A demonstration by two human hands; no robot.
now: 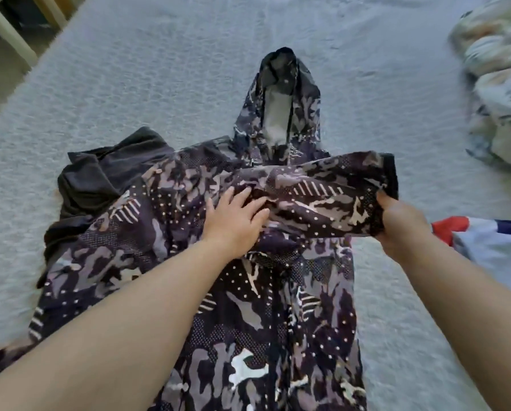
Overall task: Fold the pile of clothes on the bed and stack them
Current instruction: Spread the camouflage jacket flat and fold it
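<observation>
Two hands work our camouflage hooded jacket (248, 307), spread mid-bed on the nubby grey bed (129, 99): our left hand (233, 221) presses flat, fingers straight, while our right hand (396, 221) pinches the sleeve's black cuff (389, 173).

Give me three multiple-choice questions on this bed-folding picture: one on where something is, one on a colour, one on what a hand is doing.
1. Where does the black garment lie?
A. Under the camouflage hoodie's left side
B. On the hood
C. In the right hand

2. What colour is the bed cover?
A. Red
B. Light grey-blue
C. Green

3. What is the right hand doing?
A. Lying flat on the bed
B. Hanging idle
C. Holding the hoodie's sleeve near its cuff

Answers:
1. A, it pokes out from beneath the hoodie's left edge.
2. B, the cover is pale grey-blue all round.
3. C, its fingers curl round the sleeve end, while the left hand rests flat on the hoodie.
</observation>
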